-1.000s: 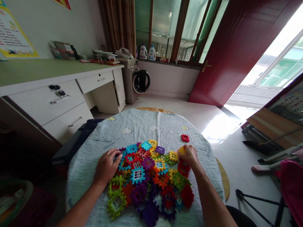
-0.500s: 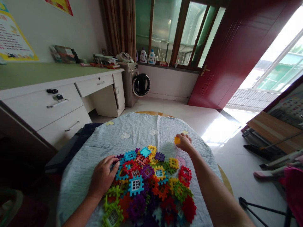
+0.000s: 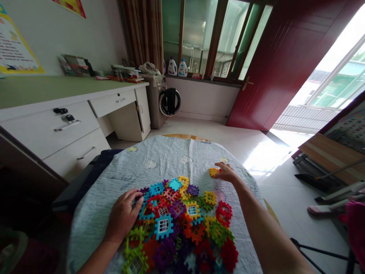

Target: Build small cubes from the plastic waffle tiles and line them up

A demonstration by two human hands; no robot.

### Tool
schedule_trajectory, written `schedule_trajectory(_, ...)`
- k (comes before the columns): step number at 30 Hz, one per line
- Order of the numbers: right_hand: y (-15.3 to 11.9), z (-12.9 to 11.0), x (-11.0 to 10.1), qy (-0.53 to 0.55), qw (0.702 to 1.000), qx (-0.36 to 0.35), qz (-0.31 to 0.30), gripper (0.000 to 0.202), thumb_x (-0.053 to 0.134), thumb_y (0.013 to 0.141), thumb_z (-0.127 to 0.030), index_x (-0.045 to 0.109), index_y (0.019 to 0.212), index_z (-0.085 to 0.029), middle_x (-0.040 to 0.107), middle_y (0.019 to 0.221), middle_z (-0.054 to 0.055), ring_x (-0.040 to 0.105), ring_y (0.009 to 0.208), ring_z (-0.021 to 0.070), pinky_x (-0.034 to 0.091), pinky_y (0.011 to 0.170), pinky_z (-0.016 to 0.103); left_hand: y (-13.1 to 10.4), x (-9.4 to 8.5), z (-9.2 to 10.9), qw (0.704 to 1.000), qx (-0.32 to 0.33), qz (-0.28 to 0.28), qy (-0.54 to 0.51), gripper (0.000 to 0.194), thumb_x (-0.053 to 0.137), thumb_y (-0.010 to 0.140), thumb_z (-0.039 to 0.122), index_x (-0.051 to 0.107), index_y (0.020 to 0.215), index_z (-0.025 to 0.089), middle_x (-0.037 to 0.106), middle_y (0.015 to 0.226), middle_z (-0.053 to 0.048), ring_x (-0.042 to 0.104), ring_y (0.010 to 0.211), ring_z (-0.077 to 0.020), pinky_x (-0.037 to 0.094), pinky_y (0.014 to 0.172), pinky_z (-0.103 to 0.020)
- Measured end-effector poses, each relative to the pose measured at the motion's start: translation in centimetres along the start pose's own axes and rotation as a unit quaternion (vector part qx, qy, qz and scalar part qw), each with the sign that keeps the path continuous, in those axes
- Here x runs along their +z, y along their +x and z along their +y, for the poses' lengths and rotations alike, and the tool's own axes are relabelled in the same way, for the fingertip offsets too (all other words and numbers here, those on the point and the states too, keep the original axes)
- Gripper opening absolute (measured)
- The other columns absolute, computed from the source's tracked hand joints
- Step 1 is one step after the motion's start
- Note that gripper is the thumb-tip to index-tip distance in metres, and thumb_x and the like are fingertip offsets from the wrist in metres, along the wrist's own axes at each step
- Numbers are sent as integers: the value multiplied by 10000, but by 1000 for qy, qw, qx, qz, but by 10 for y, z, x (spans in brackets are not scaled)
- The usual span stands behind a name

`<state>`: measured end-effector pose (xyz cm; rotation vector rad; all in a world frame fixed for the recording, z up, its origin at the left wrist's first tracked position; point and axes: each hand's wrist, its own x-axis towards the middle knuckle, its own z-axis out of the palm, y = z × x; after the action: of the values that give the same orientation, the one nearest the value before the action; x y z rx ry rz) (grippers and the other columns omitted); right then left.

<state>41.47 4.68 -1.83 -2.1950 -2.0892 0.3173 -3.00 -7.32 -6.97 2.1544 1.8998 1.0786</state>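
A heap of colourful plastic interlocking blocks (image 3: 177,208), square with notched edges and some with white window grids, lies on a pale blue cloth. My left hand (image 3: 124,213) rests at the heap's left side, thumb apart from the bent fingers, its fingertips at a dark purple block (image 3: 145,190). Beyond the heap to the right, my right hand (image 3: 226,173) is open beside a yellow block (image 3: 213,172), which sits on the cloth by itself. A small bit of red shows between that block and the hand. Whether the fingertips still touch the yellow block is hard to make out.
The cloth (image 3: 165,156) covers a round table with a wooden rim (image 3: 185,136). At the left stands a white desk (image 3: 71,125) with drawers. A washing machine (image 3: 156,101) with its door open, a red door (image 3: 265,68) and a folded stand (image 3: 316,255) surround the table.
The yellow block, held in my right hand before, now lies on the cloth. The right fingers have spread and drawn slightly to the right. My left hand has hardly moved.
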Motion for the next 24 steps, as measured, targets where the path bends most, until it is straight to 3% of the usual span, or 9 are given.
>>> schedule_trajectory(4, -1, -12, 9, -22, 999, -24, -15, 479, 709, 655, -337, 670, 1128, -266, 596, 1179, 55, 470, 1087, 289, 328, 886, 393, 1, -1, 1, 1000, -1, 1, 1, 342, 463, 887, 490, 681, 905, 226, 702, 1053, -80, 641, 1033, -260, 498, 965, -434)
schedule_trajectory(8, 3, -18, 9, -31, 999, -36, -18, 481, 726, 654, -395, 666, 1111, -259, 590, 1145, 68, 458, 1082, 292, 315, 880, 400, 0, -1, 2, 1000, -3, 4, 1, 339, 465, 885, 490, 680, 906, 229, 704, 1052, -76, 643, 1029, -256, 501, 960, -427)
schedule_trajectory(11, 5, -17, 8, -31, 998, -43, -27, 491, 730, 644, -316, 663, 1128, -269, 592, 1170, 65, 459, 1099, 289, 317, 887, 393, 0, -1, 1, 1000, -4, 3, 2, 335, 468, 883, 489, 679, 910, 231, 703, 1054, -75, 642, 1031, -259, 501, 958, -430)
schedule_trajectory(17, 4, 14, -4, -16, 1000, -17, -14, 676, 631, 722, -222, 504, 1386, -252, 503, 1392, 83, 475, 1161, 257, 357, 903, 347, -1, 0, -1, 1000, 0, 0, 4, 331, 468, 886, 485, 677, 916, 230, 700, 1062, -79, 638, 1044, -262, 498, 966, -431)
schedule_trajectory(21, -3, 35, -10, -22, 999, 1, -25, 657, 638, 682, -187, 560, 1334, -225, 547, 1354, 87, 497, 1149, 269, 376, 893, 334, -1, 1, -1, 1000, 5, 6, 6, 345, 461, 888, 499, 676, 908, 230, 705, 1054, -80, 644, 1033, -262, 507, 953, -424)
schedule_trajectory(24, -4, 38, -7, -25, 999, -8, -37, 615, 661, 638, -159, 623, 1245, -249, 593, 1274, 65, 532, 1089, 246, 384, 872, 310, 0, 0, -1, 1000, 6, 7, 9, 349, 461, 886, 506, 676, 906, 232, 706, 1056, -80, 645, 1034, -263, 509, 951, -424)
